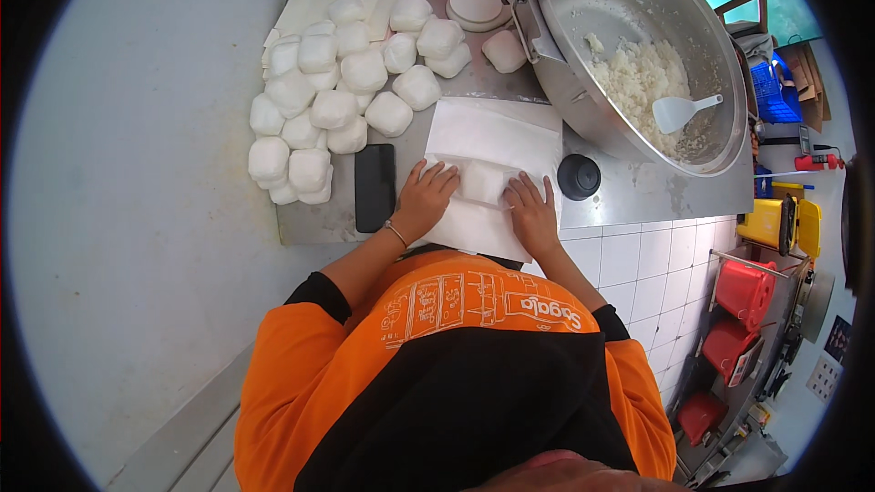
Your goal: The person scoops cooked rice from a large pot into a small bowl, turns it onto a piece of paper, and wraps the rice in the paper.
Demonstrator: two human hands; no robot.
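A sheet of white wrapping paper [492, 132] lies on the metal table in front of me. Near its middle is a squarish white bundle of rice [481, 184], with a layer of paper or film seemingly over it. To the left of the bundle my left hand [427, 199] rests on the paper, fingers stretched toward it. My right hand [533, 211] lies flat at the bundle's right side, fingers spread. Neither hand is closed around anything. Whether the fingertips pin down a fold cannot be made out.
Several wrapped white packets [334, 109] are piled at the left. A black phone [375, 187] lies beside my left hand, a round black lid [579, 177] right of the paper. A large metal pot [583, 96] holds rice [638, 73] and a white paddle [679, 113]. Behind stands a white scale [476, 5].
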